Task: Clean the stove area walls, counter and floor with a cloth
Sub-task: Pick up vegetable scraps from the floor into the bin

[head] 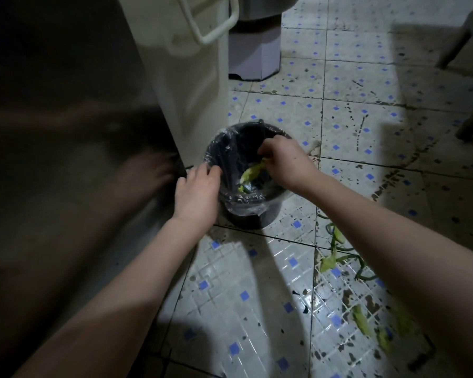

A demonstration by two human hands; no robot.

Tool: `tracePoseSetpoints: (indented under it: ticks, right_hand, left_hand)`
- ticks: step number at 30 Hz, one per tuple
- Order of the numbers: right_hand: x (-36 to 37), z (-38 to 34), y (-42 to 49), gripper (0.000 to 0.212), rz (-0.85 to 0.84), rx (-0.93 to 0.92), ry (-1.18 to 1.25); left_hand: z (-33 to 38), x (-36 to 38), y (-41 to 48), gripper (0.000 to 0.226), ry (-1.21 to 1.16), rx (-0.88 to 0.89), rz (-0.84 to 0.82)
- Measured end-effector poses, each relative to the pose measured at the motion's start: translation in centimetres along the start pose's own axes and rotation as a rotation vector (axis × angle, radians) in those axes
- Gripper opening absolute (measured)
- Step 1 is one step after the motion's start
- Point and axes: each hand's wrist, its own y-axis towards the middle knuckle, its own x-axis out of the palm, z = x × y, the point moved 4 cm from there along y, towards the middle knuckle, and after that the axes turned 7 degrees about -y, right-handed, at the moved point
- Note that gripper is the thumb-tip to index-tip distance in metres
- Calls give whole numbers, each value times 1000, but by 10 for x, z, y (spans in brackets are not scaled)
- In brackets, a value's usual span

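Note:
A small dark bin (253, 218) lined with a clear plastic bag stands on the tiled floor (257, 282). My left hand (197, 189) grips the bag's rim on the bin's left side. My right hand (287, 162) is over the bin's mouth with curled fingers pinching green vegetable scraps (253, 170) that hang into the bin. More green peels (336, 252) lie on the floor to the right. No cloth is in view.
A tall cream appliance (191, 85) with a handle stands just behind the bin. A grey pedal bin (254, 53) sits further back. The white and blue tiles are stained with dark spots. More scraps (363, 320) lie at lower right. My bare foot (145, 173) is at left.

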Motion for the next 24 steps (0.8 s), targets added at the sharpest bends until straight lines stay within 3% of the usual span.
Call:
tracePoseSetpoints:
  ticks: [6, 10, 24]
  right_hand:
    - [-3, 22, -19, 37, -29, 24, -69]
    - [-15, 57, -42, 29, -29, 87, -126]
    - [-39, 169, -136, 33, -85, 338, -214]
  left_hand:
    - [14, 4, 6, 39, -41, 3, -6]
    - [40, 0, 14, 39, -63, 63, 24]
    - [164, 15, 22, 41, -194, 338, 20]
